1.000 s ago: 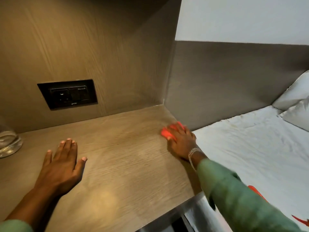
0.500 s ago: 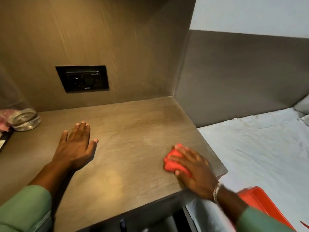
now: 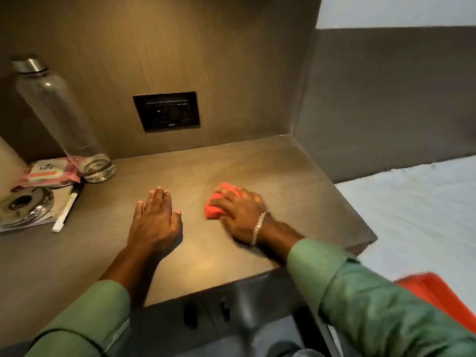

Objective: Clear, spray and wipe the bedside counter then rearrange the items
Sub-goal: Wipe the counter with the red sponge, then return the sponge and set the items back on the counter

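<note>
Bare counter [image 3: 296, 176] runs open across centre and right of frame, bounded by the rear wall panel and socket plate [image 3: 167, 112]. Left edge is obstructed: upright clear bottle [image 3: 61, 117], wipes packet [image 3: 49, 171], pen [image 3: 67, 210], metal ashtray [image 3: 23, 207].

We see a matt wood-grain counter [image 3: 270, 163], a soft red cloth [image 3: 219, 204], and a clear, possibly glass, metal-capped bottle [image 3: 64, 119].

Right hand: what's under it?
A bunched red cloth sits under the right hand, pressed onto the wooden counter. Its left part sticks out past the fingers; the rest, and the counter beneath, are covered.
</note>
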